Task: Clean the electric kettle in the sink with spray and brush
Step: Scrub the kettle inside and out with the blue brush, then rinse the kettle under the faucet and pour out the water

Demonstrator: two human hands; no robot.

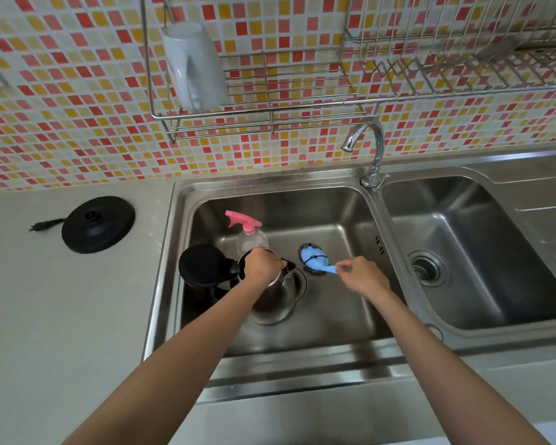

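Observation:
A steel electric kettle (278, 301) stands upright in the left sink basin (334, 220), its black lid (203, 264) flipped open to the left. My left hand (262, 266) grips the kettle's rim at the top. My right hand (361, 276) holds the handle of a blue scrub brush (315, 260), whose head with dark bristles lies just right of the kettle's spout. A clear spray bottle (249, 237) with a pink trigger head stands behind the kettle, partly hidden by it.
The kettle's black base (98, 224) with its plug lies on the counter at left. A chrome tap (371, 152) stands between the two basins. The right basin (482, 252) has a drain. A white mug (195, 65) hangs in a wall rack.

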